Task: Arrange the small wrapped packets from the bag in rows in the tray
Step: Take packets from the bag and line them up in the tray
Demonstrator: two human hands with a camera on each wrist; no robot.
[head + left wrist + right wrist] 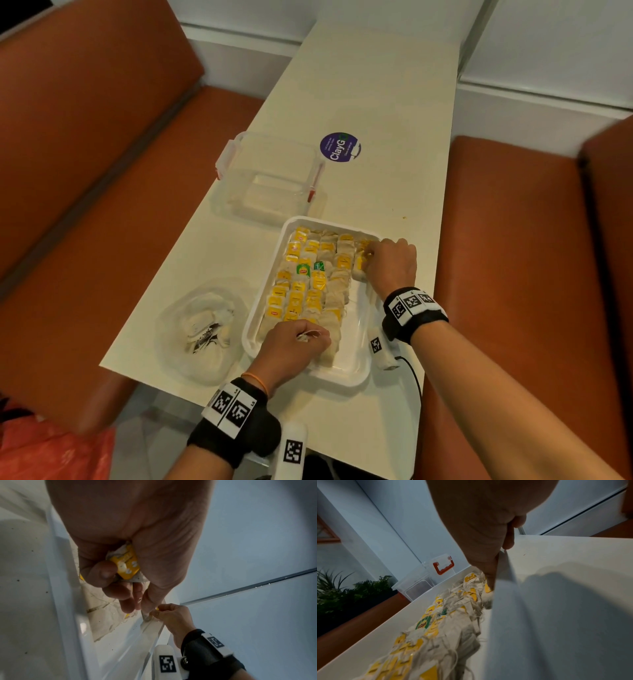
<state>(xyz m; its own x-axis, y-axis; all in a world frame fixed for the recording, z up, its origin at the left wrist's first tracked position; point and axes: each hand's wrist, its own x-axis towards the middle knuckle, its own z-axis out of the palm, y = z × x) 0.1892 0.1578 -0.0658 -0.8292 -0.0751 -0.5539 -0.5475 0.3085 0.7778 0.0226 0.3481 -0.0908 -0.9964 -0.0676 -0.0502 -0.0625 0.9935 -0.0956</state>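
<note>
Here the left hand [130,536] had its fingers curled round one yellow-tagged packet [127,563], the thumb and fingertips pinching it with its paper and string showing below; this grip sat over the near end of the white tray [352,375], at the near end of the rows. The right hand [392,263] reached into the far right corner of the tray with its fingers bent down onto the packets there, its thumb running down along the inside of the tray wall; whether that grip actually held one of them I could not tell. The rows of packets [308,277] filled the left and middle of the tray, most with yellow tags and a couple with green ones near the middle, while the near right part of the tray floor lay bare. Just left of the tray, on the pale worktop [376,85], lay the clear plastic bag [202,332] with more packets inside. Beyond the tray stood a clear lidded box [270,174] with red clasps, and beside it a round purple sticker [339,146]. Orange bench seats [513,240] flanked the worktop on both sides
</note>
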